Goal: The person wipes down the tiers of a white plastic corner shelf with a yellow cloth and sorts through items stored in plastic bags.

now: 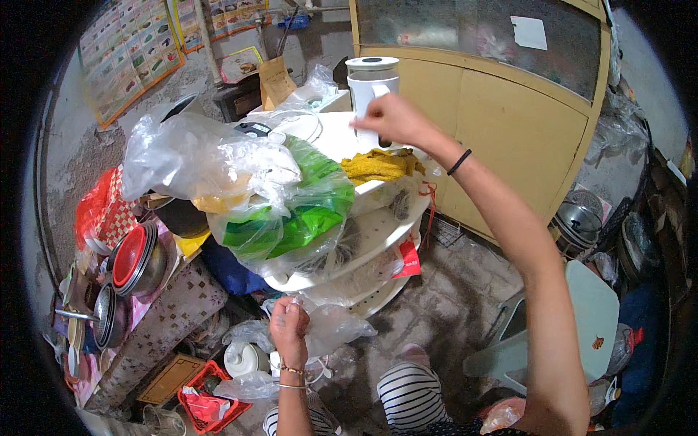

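Note:
My right hand (396, 120) is raised over the far side of a white shelf rack, with thumb and fingers pinched together. Whatever it holds, if anything, is too small to make out. It is in front of a tall white pitcher-like appliance (373, 73) with a lid and handle; I cannot tell whether they touch. My left hand (289, 325) is low, by the rack's near edge, closed on a crumpled clear plastic bag (338, 330) that spreads out beside it. A mustard-yellow cloth (382, 166) lies on the rack below my right hand.
Clear and green plastic bags (309, 211) cover the left of the rack (313, 280). Metal bowls and pans (138, 258) crowd a ledge at left. A red basket (211, 400) sits low; a pale green stool (589, 312) stands right. Behind is a yellow cabinet (509, 131).

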{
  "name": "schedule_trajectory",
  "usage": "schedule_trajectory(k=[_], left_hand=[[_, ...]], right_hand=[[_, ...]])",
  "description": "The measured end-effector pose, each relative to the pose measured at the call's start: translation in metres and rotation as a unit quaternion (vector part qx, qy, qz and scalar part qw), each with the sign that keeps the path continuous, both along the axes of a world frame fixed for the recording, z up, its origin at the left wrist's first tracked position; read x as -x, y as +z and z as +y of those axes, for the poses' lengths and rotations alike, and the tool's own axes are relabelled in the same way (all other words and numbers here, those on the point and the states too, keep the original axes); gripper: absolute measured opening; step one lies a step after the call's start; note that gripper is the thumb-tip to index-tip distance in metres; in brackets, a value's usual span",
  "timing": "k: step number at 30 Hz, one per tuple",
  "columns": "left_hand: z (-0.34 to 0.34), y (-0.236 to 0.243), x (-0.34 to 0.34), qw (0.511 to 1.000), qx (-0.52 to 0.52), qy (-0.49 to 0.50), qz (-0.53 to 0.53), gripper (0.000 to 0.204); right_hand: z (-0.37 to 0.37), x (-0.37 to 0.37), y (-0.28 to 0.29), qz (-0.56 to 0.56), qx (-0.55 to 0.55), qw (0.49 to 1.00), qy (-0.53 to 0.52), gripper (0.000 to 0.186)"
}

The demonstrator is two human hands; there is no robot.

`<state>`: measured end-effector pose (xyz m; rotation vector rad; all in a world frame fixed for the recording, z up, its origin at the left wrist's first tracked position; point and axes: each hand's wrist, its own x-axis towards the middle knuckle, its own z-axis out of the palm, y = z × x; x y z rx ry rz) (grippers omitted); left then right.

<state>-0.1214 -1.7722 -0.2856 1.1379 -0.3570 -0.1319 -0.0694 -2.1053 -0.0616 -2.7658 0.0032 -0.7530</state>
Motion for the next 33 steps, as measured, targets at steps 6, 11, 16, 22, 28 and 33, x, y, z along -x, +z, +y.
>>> schedule_trajectory(k=[6,11,16,22,28,33], left_hand=[[0.002,-0.003,0.000,0.999,-0.018,-0.030,0.006,0.017],[0.003,0.003,0.008,0.998,-0.040,-0.041,0.008,0.018],[0.002,-0.003,0.009,0.999,-0.036,-0.011,0.012,0.021],[0.001,-0.006,0.003,0.999,-0.040,-0.013,0.019,0.017],[-0.011,-0.010,0.003,0.998,-0.054,0.022,-0.003,0.011],[0.004,-0.022,-0.012,0.996,-0.047,0.074,0.034,0.017]], right_hand=[[-0.011,-0.017,-0.003,-0.179,0.009,0.969,-0.170,0.056],[-0.003,-0.014,0.006,-0.065,-0.191,0.970,-0.132,0.047],[-0.020,-0.018,0.000,-0.089,-0.305,0.943,-0.098,0.041],[-0.042,0.034,0.034,-0.100,-0.355,0.924,-0.098,0.041],[-0.079,0.182,0.060,-0.139,-0.291,0.936,-0.143,0.036],[-0.062,0.308,0.011,-0.134,-0.236,0.934,-0.232,0.037]])
